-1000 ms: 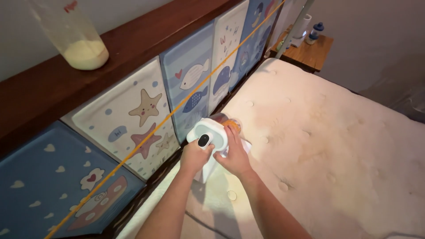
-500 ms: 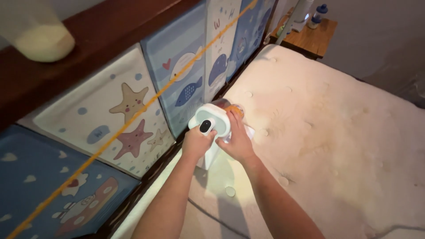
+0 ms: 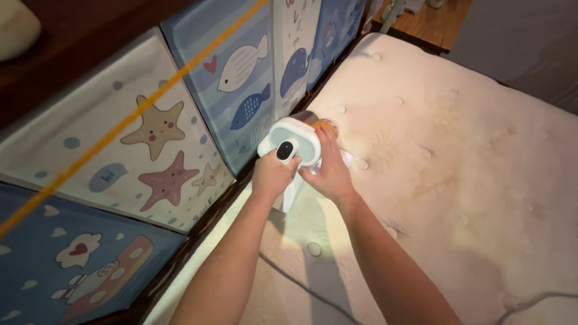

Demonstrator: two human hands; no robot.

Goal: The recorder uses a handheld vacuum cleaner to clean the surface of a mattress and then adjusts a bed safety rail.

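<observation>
A white hand-held cleaning device [image 3: 293, 139] with a round black button on top rests on the cream mattress [image 3: 457, 156] close to the padded headboard. My left hand [image 3: 272, 174] grips its rear handle, thumb next to the button. My right hand [image 3: 325, 171] holds the device's right side, fingers reaching toward its orange front part [image 3: 327, 125]. A thin cord [image 3: 301, 287] trails from the device across the mattress between my forearms.
Padded panels [image 3: 180, 114] with starfish, fish and whale pictures line the headboard on the left. An orange line [image 3: 126, 123] runs diagonally across them. A wooden bedside table [image 3: 436, 18] stands at the top right. A jar of pale powder [image 3: 15, 27] sits on the dark ledge.
The view has tilted down and shifted, so the ledge and bedside table slid toward the top edge. Both hands keep their hold on the white device, which has edged slightly toward the far end.
</observation>
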